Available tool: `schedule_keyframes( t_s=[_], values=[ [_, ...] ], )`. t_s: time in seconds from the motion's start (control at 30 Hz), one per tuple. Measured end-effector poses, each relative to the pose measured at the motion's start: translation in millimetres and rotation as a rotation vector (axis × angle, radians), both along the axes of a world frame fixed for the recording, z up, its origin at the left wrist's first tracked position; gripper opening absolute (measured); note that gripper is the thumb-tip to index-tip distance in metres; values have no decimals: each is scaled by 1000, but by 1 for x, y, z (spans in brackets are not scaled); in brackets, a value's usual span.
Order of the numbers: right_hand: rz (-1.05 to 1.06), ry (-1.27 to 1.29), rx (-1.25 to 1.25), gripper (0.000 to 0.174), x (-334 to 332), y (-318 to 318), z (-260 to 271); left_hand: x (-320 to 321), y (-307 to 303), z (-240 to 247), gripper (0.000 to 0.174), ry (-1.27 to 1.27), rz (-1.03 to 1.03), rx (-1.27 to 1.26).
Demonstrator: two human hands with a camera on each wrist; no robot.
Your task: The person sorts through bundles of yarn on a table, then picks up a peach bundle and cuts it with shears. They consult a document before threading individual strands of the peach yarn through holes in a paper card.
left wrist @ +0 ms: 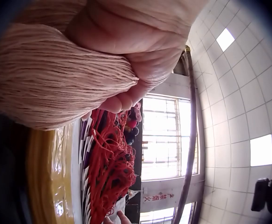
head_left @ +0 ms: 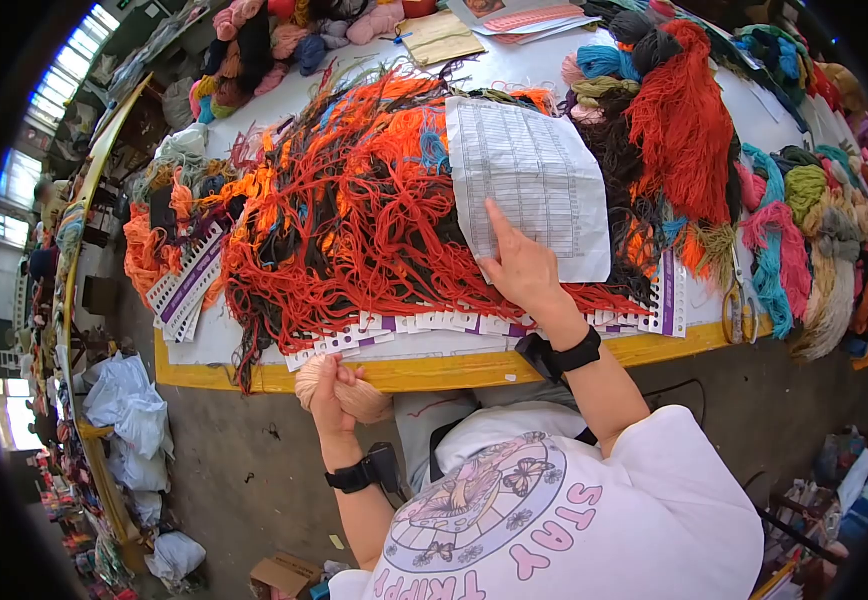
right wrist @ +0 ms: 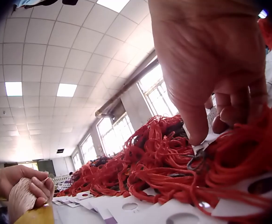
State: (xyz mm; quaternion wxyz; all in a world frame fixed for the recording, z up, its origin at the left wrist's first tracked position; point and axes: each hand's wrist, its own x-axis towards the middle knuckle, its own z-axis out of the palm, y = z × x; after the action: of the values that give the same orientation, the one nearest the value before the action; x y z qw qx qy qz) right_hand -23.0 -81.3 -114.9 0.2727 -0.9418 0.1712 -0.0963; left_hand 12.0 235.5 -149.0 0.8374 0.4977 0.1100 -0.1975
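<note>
Skein: pale peach-pink yarn (head_left: 364,400), rounded and plump; fine strands lie side by side and draw together into a narrow end.
Skein's place: in the left hand, at the near yellow edge of the table (head_left: 454,375).
Left hand: fingers of the left hand (head_left: 328,397) are curled round the skein, gripping it.
Sheet: white paper (head_left: 584,200) printed with a dense grid of rows and columns, slightly creased, lying on the yarn heap.
Right hand: index finger of the right hand (head_left: 526,272) is extended, its tip at the sheet's grid; the thumb sticks out and the other fingers are bent, grasping nothing.
Yarn heap: tangled red and orange strands (head_left: 354,215) with dark and some blue ones among them.
Cards: white and purple, with punched holes (head_left: 668,295), along the heap's near side.
Scissors: on the table (head_left: 740,305), right of the cards.
</note>
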Motion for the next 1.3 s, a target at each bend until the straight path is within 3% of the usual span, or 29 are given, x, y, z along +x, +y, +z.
schedule_keyframes(
  t_s=[0.87,1.07,1.3],
  values=[
    [-20,84,22,83,2,0,0,-3,2,0,20,-47,-16,-9],
    [-41,47,2,82,1,1,-4,-19,9,-6,15,-235,174,-68],
    [-25,65,13,81,1,2,0,-13,42,-1,15,-420,351,138]
  ],
)
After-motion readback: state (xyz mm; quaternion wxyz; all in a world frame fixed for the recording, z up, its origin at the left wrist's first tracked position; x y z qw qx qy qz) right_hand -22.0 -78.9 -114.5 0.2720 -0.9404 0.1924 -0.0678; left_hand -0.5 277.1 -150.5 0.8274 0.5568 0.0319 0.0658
